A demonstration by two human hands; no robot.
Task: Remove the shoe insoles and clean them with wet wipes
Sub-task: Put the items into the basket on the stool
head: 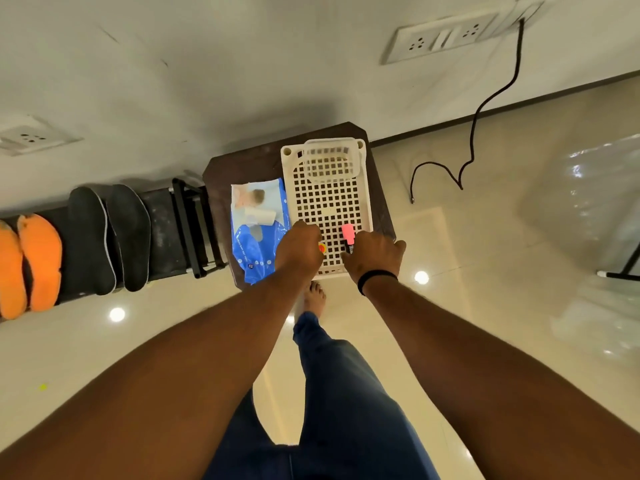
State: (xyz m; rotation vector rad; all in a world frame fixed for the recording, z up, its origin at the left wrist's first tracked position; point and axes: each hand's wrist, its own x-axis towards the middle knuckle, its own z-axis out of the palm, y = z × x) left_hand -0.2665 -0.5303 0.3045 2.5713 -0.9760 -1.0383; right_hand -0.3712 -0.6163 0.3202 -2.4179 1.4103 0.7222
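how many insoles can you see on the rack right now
4. Two orange insoles lie side by side at the rack's far left; two black insoles lie to their right. The frame's left edge may hide more.

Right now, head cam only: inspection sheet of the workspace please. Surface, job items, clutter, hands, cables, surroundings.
Surface: small dark table against the wall, mostly covered.
Job's things: blue wet wipes pack lies flat on the table; two black insoles and two orange insoles lie on the black rack to its left.
Clutter: white perforated tray beside the pack, a small white basket at its far end, a pink marker at its near end.
Hands: left hand curled over a small orange item at the tray's near edge; right hand curled beside the marker, grip unclear.
Cables: black cable hangs from the wall socket, loose end on the floor.
Surroundings: glossy tiled floor.
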